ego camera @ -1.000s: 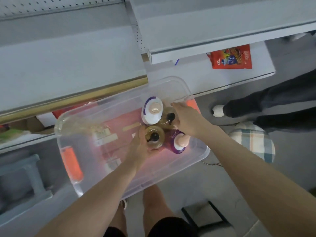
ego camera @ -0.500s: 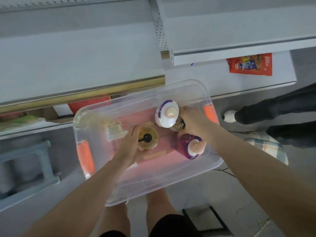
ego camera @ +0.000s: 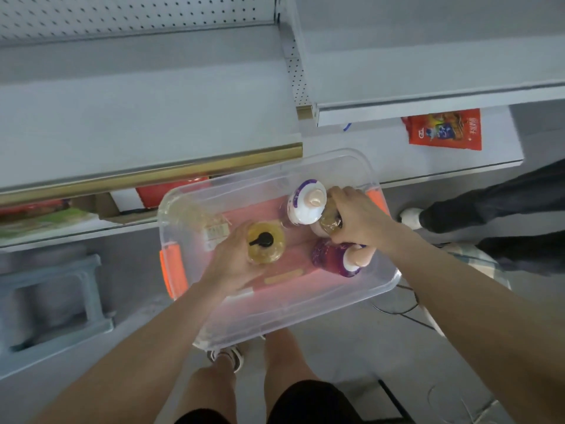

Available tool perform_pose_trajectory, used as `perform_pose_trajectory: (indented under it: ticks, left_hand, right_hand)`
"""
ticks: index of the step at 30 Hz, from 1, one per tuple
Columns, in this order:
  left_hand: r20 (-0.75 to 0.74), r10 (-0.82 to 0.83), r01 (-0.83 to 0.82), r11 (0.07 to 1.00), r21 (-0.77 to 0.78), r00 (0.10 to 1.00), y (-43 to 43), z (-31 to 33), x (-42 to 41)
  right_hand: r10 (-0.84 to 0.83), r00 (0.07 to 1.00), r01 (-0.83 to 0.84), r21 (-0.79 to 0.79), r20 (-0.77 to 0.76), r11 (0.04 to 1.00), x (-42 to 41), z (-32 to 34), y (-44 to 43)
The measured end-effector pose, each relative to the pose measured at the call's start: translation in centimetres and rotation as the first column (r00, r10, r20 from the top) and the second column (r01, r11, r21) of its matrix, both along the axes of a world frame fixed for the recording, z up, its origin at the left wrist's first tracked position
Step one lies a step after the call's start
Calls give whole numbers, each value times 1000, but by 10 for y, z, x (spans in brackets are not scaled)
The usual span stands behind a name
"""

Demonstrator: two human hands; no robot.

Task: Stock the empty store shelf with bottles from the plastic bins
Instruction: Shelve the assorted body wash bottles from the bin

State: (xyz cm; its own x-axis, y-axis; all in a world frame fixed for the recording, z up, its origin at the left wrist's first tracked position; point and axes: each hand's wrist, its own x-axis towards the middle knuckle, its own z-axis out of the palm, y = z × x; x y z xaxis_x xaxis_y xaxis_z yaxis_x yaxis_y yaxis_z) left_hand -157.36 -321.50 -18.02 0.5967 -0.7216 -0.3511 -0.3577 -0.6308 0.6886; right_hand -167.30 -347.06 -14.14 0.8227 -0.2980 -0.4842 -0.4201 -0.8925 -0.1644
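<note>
A clear plastic bin (ego camera: 305,313) with orange handles stands on the floor below the grey shelves. My left hand (ego camera: 232,261) grips an amber bottle with a black pump (ego camera: 265,242) inside the bin. My right hand (ego camera: 357,220) is closed over a second amber bottle (ego camera: 328,221), mostly hidden under the fingers. A white bottle with a purple ring and beige cap (ego camera: 307,201) stands beside it. A purple bottle with a beige cap (ego camera: 336,258) leans just below my right hand. The grey shelf (ego camera: 146,117) above the bin is bare.
A red snack packet (ego camera: 444,130) lies on the lower right shelf. Another person's dark trouser legs and white shoe (ego camera: 411,217) stand at the right. A blue-grey step stool (ego camera: 52,298) is at the left. My legs are under the bin's near edge.
My left hand has drawn the pump bottle leftward, away from the other bottles. My right hand stays on the second amber bottle. The view shifted, so the bin sits further right.
</note>
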Motion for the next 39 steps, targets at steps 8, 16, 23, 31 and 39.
perform_pose_trajectory:
  ticks: [8,16,23,31,39]
  left_hand:
    - [37,-6,11,992,-125,999,26,98,13]
    - [43,43,-26,938,-345,998,49,191,31]
    - [25,102,-78,875,-478,994,73,280,45]
    - [53,167,-101,789,-605,985,88,361,68]
    - [96,277,-151,747,-647,956,83,410,89]
  right_hand:
    - [-412,878,376,183,244,909,-28,96,24]
    - [-726,529,541,484,439,687,-39,197,72]
    - [-778,350,305,722,522,621,-27,285,111]
    - [-728,280,192,706,626,681,3,369,139]
    - [-553,373,141,544,745,827,52,417,123]
